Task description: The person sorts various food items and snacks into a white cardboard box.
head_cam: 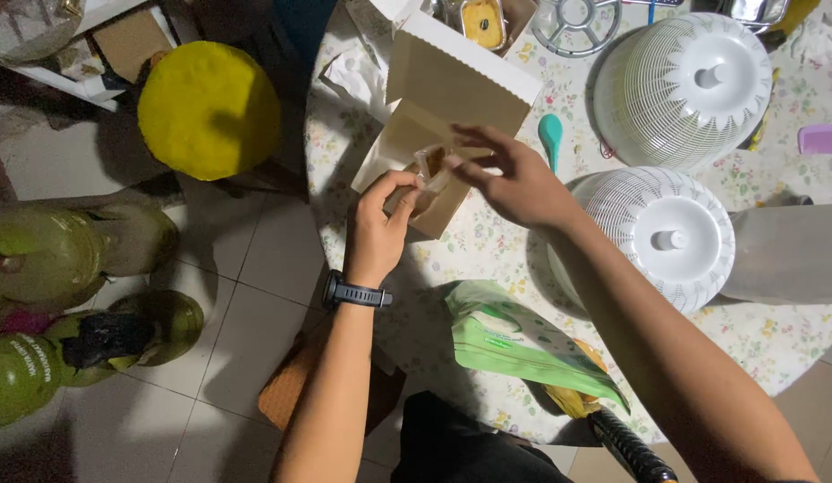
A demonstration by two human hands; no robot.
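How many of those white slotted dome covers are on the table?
2. One white dome cover sits at the table's far right; the other is nearer, just beside the person's right forearm. More could lie outside the frame.

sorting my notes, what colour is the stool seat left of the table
Bright yellow: the round stool seat, seen best in the head view.

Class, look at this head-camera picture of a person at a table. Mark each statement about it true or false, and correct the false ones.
1. Both hands hold a small clear packet above an open box. True: the left hand and right hand pinch the packet over the box.
2. The watch is on the right wrist. False: the watch is on the left wrist.
3. Two white domed covers stand on the table. True: one cover behind the other cover.
4. The stool is red. False: the stool is yellow.
5. A green pouch lies near the table edge. True: pouch.
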